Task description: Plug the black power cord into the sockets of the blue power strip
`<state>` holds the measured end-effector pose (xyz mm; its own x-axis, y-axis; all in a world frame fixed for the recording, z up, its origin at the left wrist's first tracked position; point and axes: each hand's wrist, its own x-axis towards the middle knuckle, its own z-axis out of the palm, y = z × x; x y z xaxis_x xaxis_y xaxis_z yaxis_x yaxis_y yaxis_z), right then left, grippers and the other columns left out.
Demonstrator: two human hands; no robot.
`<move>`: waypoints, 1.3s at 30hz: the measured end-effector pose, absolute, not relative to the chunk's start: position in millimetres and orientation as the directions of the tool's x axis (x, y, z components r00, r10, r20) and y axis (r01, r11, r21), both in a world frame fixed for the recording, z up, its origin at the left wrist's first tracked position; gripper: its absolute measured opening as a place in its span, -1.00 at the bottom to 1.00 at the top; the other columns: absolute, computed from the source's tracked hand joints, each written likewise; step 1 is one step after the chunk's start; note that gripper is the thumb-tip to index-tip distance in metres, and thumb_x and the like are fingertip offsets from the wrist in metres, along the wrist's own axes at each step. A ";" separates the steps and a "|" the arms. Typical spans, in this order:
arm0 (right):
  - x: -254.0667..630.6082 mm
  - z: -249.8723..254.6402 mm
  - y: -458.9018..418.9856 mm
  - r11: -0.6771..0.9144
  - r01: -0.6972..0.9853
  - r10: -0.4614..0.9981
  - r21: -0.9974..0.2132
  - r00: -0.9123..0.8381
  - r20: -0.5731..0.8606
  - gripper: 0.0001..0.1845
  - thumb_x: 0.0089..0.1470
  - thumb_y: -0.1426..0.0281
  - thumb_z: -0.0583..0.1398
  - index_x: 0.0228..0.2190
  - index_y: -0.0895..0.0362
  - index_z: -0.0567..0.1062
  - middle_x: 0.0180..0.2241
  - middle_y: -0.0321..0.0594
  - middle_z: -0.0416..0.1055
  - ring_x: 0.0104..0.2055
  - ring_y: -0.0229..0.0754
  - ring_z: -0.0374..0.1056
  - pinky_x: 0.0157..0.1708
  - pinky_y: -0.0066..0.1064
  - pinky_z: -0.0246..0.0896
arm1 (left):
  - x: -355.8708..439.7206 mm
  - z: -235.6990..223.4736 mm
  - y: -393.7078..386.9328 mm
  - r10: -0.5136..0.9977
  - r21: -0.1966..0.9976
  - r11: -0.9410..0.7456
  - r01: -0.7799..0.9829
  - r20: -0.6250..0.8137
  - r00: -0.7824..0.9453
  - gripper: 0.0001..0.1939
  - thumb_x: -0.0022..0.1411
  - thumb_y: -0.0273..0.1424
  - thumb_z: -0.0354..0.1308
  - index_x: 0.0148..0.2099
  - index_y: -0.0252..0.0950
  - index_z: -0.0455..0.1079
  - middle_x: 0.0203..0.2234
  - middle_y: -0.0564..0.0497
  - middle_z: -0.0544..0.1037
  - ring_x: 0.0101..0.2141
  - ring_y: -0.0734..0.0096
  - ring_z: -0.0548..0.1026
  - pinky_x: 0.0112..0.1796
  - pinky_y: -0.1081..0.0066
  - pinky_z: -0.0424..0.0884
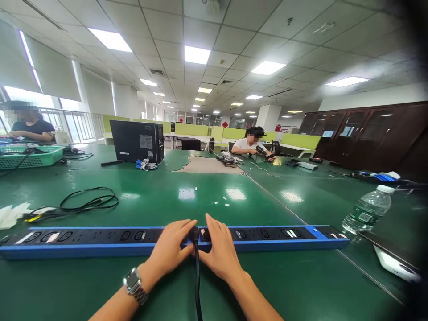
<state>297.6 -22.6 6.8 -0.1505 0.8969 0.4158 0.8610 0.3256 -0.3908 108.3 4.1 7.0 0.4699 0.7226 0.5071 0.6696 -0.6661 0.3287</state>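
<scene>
A long blue and black power strip (110,250) lies across the green table in front of me. A black plug (194,233) sits at its middle, and its thick black cable (197,285) runs down toward me. My left hand (170,245) is closed over the strip just left of the plug, thumb at the near edge, index fingertip against or very close to the plug. To the right of the plug, my right hand (220,249) straddles the strip the same way, fingers on top and thumb in front. The sockets beneath both hands are hidden.
At right stand a water bottle (369,209) and a phone-like device (396,263). A coiled black cable (88,200) lies at left. Further back are a computer case (137,140), gloves (146,165) and a green basket (31,157). Two other people sit at the tables.
</scene>
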 end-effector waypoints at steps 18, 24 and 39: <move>300.3 2.4 -22.2 0.109 0.937 0.967 -0.332 -0.023 0.254 -0.14 -0.07 -0.06 0.23 0.19 0.08 0.29 0.25 -0.11 0.19 0.30 0.11 0.02 0.26 -0.01 -0.14 | 2.0 14.9 11.6 0.874 0.602 -0.414 0.683 0.474 0.113 -0.49 0.22 -0.02 0.04 0.00 -0.29 0.44 -0.24 -0.07 0.64 -0.28 0.23 0.59 -0.18 0.31 0.50; 293.4 9.1 -24.1 0.094 0.913 0.964 -0.397 0.015 0.265 -0.24 -0.02 -0.04 0.20 0.16 0.03 0.33 0.22 -0.12 0.24 0.29 0.15 0.03 0.24 0.05 -0.14 | 9.5 7.5 9.2 0.836 0.381 -0.480 0.790 0.472 0.280 -0.59 0.24 -0.07 0.06 -0.01 -0.18 0.47 -0.08 -0.09 0.60 -0.07 0.14 0.53 0.03 0.18 0.39; 164.5 53.3 7.7 0.592 0.690 0.757 -0.416 -0.300 0.580 -0.72 0.16 0.36 0.10 -0.10 0.05 0.46 -0.13 -0.21 0.52 -0.11 -0.12 0.35 -0.08 -0.26 0.21 | 5.5 -4.2 -3.4 0.888 0.050 -0.268 0.962 0.400 0.227 -0.39 0.03 -0.31 0.21 0.18 -0.21 0.33 0.15 -0.15 0.41 0.17 -0.03 0.31 0.15 -0.04 0.14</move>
<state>164.5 7.7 53.3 -0.2997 0.7572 0.5804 0.6898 0.5922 -0.4165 5.5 -3.4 -4.2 0.2269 0.8879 0.4002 0.9620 -0.2684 0.0500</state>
